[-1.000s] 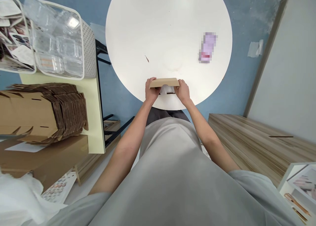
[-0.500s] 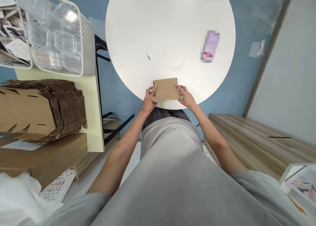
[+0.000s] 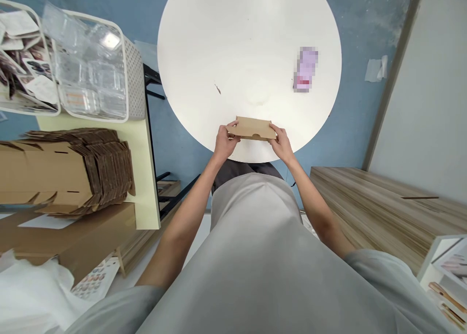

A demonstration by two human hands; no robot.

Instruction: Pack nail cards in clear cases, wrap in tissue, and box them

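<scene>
Currently, bare left hand [image 3: 225, 143] and bare right hand [image 3: 281, 145] grasp opposite ends of flat brown cardboard box [image 3: 251, 126], near the close edge of round white table [image 3: 204, 46]; pixelated purple oblong object [image 3: 307, 67] farther off, right side.

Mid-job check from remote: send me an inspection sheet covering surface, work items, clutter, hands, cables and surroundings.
Surface: round white table, with a small dark mark left of centre.
Work items: small brown cardboard box near the table's near edge, a flap jutting at its left end; contents hidden.
Clutter: pixelated purple oblong object on the table's right side; identity unclear.
Hands: left hand grips the box's left end; right hand grips its right end.
Cables: nothing seen that is clearly a cable.
Surroundings: stack of flattened brown cardboard boxes and white perforated plastic basket of clear containers at left; wood-grain cabinet at right.
</scene>
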